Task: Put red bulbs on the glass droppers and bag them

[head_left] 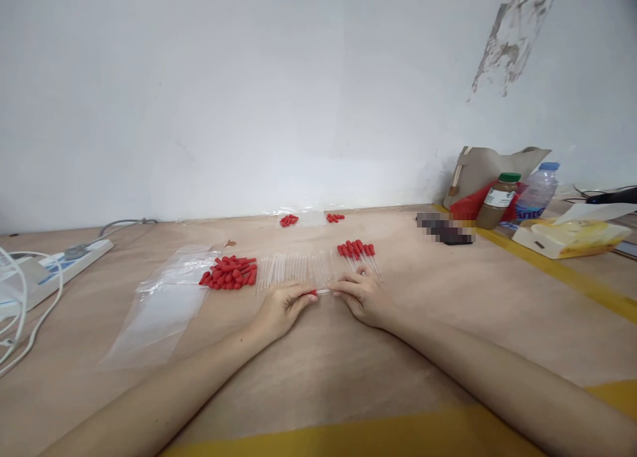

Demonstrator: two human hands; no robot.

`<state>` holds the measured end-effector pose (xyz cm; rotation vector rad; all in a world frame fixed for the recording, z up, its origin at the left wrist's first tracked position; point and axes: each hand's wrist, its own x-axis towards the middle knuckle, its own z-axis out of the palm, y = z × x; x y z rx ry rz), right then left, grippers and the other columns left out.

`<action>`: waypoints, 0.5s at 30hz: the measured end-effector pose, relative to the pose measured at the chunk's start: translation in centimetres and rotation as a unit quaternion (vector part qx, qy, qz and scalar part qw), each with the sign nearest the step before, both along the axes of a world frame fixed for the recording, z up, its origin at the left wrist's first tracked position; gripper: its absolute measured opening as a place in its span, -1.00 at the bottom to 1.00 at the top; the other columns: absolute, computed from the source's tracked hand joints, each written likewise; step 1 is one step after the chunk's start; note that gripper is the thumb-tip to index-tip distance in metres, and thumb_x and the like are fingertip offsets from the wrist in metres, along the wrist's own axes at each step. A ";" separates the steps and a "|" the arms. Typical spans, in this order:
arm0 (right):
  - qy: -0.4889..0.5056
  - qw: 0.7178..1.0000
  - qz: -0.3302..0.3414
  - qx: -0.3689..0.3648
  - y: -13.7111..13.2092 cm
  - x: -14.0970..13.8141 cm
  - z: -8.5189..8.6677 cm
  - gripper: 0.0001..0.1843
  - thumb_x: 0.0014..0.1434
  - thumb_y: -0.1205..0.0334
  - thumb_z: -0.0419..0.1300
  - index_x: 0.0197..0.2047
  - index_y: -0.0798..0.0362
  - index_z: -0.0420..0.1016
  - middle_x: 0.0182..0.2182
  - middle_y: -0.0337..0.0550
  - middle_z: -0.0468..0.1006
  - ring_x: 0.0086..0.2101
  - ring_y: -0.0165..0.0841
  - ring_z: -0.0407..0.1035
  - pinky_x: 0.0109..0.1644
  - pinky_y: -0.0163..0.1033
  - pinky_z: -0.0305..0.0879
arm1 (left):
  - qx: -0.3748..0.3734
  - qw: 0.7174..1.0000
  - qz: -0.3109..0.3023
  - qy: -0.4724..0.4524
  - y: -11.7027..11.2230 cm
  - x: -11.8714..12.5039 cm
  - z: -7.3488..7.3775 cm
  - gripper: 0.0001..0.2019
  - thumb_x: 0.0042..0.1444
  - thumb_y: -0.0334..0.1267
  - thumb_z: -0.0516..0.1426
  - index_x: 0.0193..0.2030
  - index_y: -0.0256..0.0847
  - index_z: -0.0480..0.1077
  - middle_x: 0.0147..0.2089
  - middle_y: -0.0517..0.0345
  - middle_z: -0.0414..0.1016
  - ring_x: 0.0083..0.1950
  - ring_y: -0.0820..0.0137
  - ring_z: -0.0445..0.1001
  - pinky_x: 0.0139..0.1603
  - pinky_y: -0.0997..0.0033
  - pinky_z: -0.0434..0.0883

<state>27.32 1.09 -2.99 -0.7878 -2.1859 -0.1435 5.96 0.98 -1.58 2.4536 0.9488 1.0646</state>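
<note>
My left hand (286,306) pinches a small red rubber bulb (313,292) at its fingertips. My right hand (361,294) pinches the other end of a clear glass dropper tube (323,291), and the two hands meet over it on the table. Just beyond the hands lies a row of bare clear tubes (296,269). A heap of loose red bulbs (229,273) sits to the left of that row. Several droppers with red bulbs fitted (357,251) lie beyond my right hand.
An empty clear plastic bag (164,301) lies left. A white power strip with cables (60,264) is at far left. Two small bags of red bulbs (311,218) sit by the wall. A jar (497,200), water bottle (537,192), beige bag and yellow packet (572,237) stand at right.
</note>
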 end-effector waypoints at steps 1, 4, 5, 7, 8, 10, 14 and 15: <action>-0.005 1.000 0.003 -0.002 0.1 0.1 0.0 -0.79 0.18 0.32 0.01 -0.20 0.01 0.44 -0.39 -0.21 0.49 -0.42 -0.47 0.29 -0.21 -0.22 -0.04 | 0.004 1.000 -0.006 0.009 -0.1 0.0 0.1 -0.81 0.15 -0.24 0.04 -0.21 -0.21 0.45 -0.32 0.10 0.48 -0.32 0.40 0.43 -0.29 0.44 0.36; -0.041 0.999 -0.003 0.003 0.3 0.3 0.1 -0.77 0.18 0.33 0.00 -0.20 -0.02 0.45 -0.40 -0.23 0.49 -0.44 -0.48 0.26 -0.21 -0.22 -0.06 | 0.017 0.999 -0.014 0.038 -0.4 0.0 0.3 -0.79 0.17 -0.24 0.01 -0.21 -0.21 0.44 -0.31 0.09 0.47 -0.30 0.40 0.42 -0.26 0.43 0.34; -0.057 0.998 -0.011 0.009 0.2 0.3 0.2 -0.76 0.17 0.35 -0.01 -0.20 -0.02 0.45 -0.40 -0.23 0.49 -0.45 -0.47 0.25 -0.21 -0.21 -0.07 | 0.022 0.998 -0.011 0.050 -0.4 0.0 0.3 -0.79 0.18 -0.24 0.00 -0.21 -0.21 0.44 -0.31 0.08 0.47 -0.31 0.40 0.42 -0.27 0.44 0.34; -0.090 0.995 -0.031 0.025 0.0 0.2 0.4 -0.74 0.15 0.40 -0.02 -0.24 -0.02 0.46 -0.41 -0.23 0.48 -0.47 -0.47 0.22 -0.23 -0.21 -0.10 | 0.032 0.997 -0.005 0.073 -0.3 0.0 0.3 -0.79 0.18 -0.23 0.00 -0.22 -0.20 0.44 -0.32 0.08 0.46 -0.32 0.39 0.41 -0.28 0.44 0.33; -0.104 0.993 -0.042 0.033 -0.1 0.1 0.5 -0.74 0.13 0.42 -0.02 -0.26 0.00 0.47 -0.43 -0.22 0.47 -0.48 -0.47 0.21 -0.24 -0.21 -0.11 | 0.037 0.996 -0.003 0.083 -0.3 0.0 0.2 -0.79 0.18 -0.23 -0.01 -0.22 -0.20 0.43 -0.32 0.08 0.45 -0.32 0.39 0.40 -0.29 0.44 0.32; -0.125 0.989 -0.061 0.046 -0.4 -0.1 0.6 -0.77 0.11 0.42 0.00 -0.32 0.03 0.46 -0.47 -0.22 0.45 -0.50 -0.47 0.19 -0.27 -0.21 -0.13 | 0.043 0.994 -0.001 0.097 -0.1 0.0 0.2 -0.79 0.18 -0.23 -0.01 -0.22 -0.20 0.43 -0.34 0.08 0.44 -0.33 0.38 0.39 -0.30 0.44 0.32; -0.124 0.988 -0.078 0.047 -0.8 -0.5 0.6 -0.82 0.09 0.39 0.02 -0.42 0.07 0.43 -0.52 -0.24 0.42 -0.54 -0.48 0.14 -0.32 -0.22 -0.15 | 0.045 0.993 0.001 0.106 0.1 0.2 0.2 -0.79 0.18 -0.24 -0.01 -0.25 -0.24 0.42 -0.37 0.07 0.41 -0.35 0.38 0.37 -0.33 0.44 0.29; -0.120 0.989 -0.075 0.040 -0.8 -0.5 0.6 -0.82 0.09 0.38 0.02 -0.42 0.07 0.43 -0.52 -0.24 0.42 -0.54 -0.49 0.13 -0.32 -0.23 -0.16 | 0.045 0.993 -0.003 0.106 0.1 0.2 0.2 -0.80 0.17 -0.24 -0.01 -0.25 -0.25 0.41 -0.37 0.07 0.41 -0.35 0.38 0.36 -0.33 0.44 0.29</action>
